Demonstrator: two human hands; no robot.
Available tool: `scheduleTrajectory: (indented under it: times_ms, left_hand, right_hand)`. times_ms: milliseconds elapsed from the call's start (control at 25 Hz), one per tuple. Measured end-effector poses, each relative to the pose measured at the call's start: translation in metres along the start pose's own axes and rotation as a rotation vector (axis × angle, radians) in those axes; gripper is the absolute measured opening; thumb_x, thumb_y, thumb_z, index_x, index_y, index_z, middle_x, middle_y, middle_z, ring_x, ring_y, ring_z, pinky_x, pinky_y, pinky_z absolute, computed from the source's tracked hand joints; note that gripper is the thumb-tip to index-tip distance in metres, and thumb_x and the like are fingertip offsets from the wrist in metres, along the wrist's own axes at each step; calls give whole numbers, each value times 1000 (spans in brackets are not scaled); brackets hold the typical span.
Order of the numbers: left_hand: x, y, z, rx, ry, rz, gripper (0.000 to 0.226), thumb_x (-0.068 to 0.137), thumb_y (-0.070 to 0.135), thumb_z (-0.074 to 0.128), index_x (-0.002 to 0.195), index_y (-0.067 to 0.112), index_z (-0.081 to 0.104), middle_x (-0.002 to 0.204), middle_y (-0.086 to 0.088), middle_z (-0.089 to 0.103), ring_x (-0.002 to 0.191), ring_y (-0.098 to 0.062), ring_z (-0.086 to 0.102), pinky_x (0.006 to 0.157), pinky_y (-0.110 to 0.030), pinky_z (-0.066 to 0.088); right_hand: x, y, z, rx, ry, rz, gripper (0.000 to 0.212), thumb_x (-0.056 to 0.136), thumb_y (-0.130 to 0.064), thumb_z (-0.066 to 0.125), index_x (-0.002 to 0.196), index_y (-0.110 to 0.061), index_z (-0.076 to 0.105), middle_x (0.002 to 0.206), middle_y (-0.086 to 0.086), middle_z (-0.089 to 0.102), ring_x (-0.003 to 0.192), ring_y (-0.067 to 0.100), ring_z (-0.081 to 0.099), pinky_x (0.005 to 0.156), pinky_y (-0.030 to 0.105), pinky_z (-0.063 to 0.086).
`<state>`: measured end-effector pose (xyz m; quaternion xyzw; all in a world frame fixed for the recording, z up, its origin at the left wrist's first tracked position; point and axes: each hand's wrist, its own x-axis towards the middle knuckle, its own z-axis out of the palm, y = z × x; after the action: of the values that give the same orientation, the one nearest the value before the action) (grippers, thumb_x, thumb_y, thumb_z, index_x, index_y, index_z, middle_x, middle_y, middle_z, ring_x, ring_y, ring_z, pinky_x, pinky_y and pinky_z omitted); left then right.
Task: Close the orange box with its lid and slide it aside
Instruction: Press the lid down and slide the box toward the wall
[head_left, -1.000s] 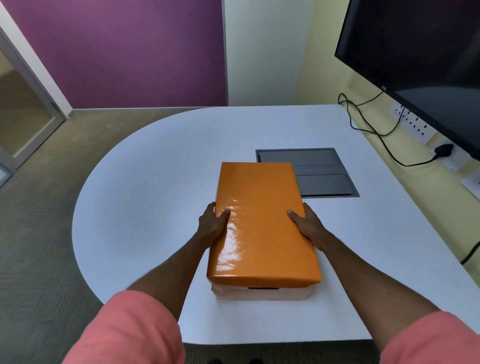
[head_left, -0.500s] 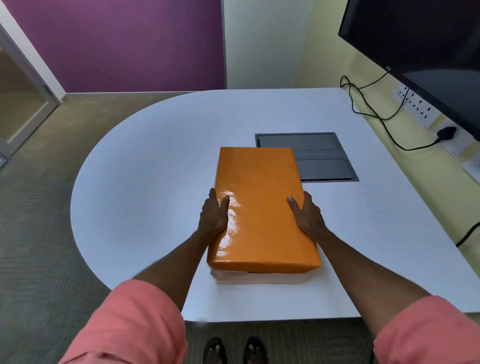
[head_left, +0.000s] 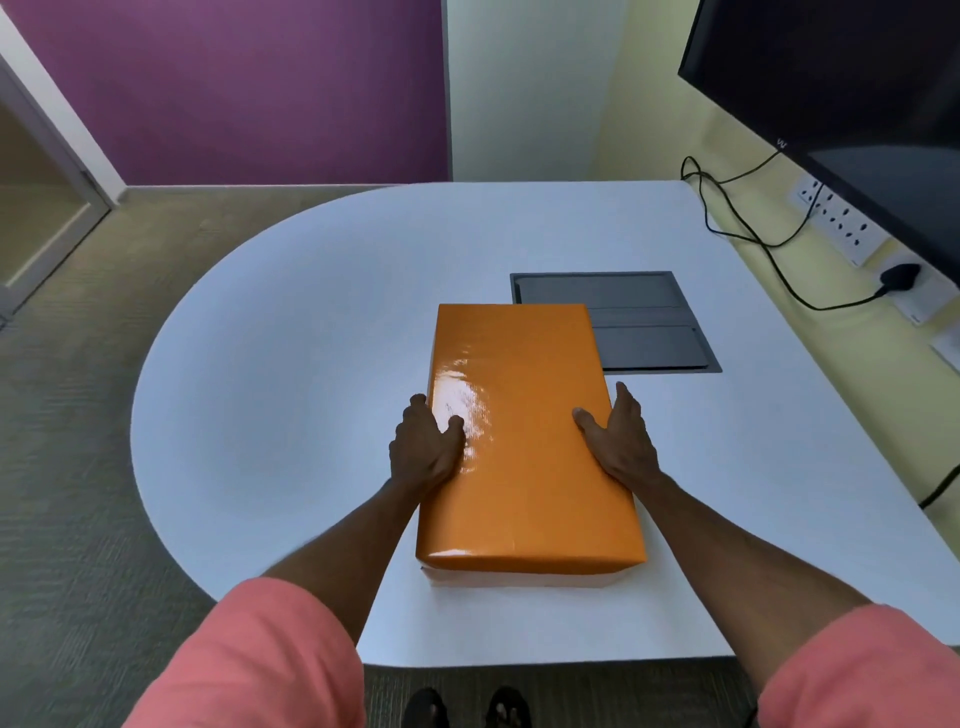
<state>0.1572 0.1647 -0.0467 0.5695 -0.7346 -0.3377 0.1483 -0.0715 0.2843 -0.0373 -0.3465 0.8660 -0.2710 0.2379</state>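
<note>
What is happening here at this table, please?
A person in salmon sleeves stands at a white table and holds an orange lid on a pale box, of which only a strip shows below. The left hand and the right hand each press a long side of it. The lid looks fully seated, so the box seems closed. Its far corner overlaps a dark panel set in the tabletop.
</note>
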Motion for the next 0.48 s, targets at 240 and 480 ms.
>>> scheduleTrajectory:
  times_ms: [240,480]
  left_hand:
    - [53,27,-12,207,-143,154,95,85,70,33,153,14,-2,163,-8,-4,150,-32,-1,118,-55,11]
    - [63,31,0,357,-177,132,111,71,86,30,153,17,2,164,-4,-2,151,-26,6,117,-56,11]
  right_hand:
    - [41,-40,-8,-266,-131,-177,92,87,-68,37,152,-16,-2,163,4,-5,150,26,-4,118,55,16]
    - [49,-46,8,-372,-123,-153,96,85,-70,38,152,-15,-3,163,3,-7,149,28,-11,116,56,19]
